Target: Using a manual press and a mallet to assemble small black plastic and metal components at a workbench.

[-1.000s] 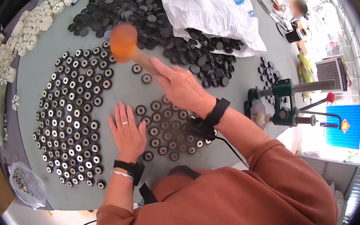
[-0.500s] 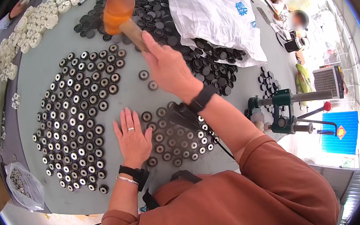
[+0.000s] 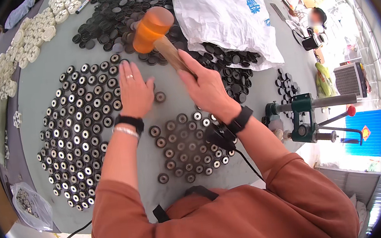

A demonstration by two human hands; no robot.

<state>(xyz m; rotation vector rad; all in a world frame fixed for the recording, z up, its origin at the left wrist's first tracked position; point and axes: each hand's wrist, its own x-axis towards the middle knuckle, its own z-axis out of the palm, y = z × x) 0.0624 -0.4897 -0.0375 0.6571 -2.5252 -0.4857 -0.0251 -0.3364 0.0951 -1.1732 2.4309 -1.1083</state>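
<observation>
Lining the left edge of the grey worktop [image 3: 32, 93] are white moulded plastic pieces [image 3: 33, 54], with a clear plastic bag [image 3: 30, 203] of small parts at the near-left corner. Black round rollers with shiny metal centres [image 3: 77, 128] cover much of the left half in a broad, close-set group. At that group's right side, the left hand [image 3: 136, 93] is flat and palm down, fingers straight and close together, thumb apart, grasping nothing visible; whether its fingertips touch a roller cannot be told. Beyond it, a heap of black round caps [image 3: 115, 9] spreads toward the far edge. An orange-headed mallet with a wooden handle [image 3: 153, 28] shows against this heap, its handle closed firmly in the right hand [image 3: 208, 87]. Below the hands, a smaller cluster of rollers [image 3: 181, 118] sits toward the near edge. Farther right are a white sack [image 3: 222, 15] by the far edge and a green metal press [image 3: 301, 103] near the right edge.
</observation>
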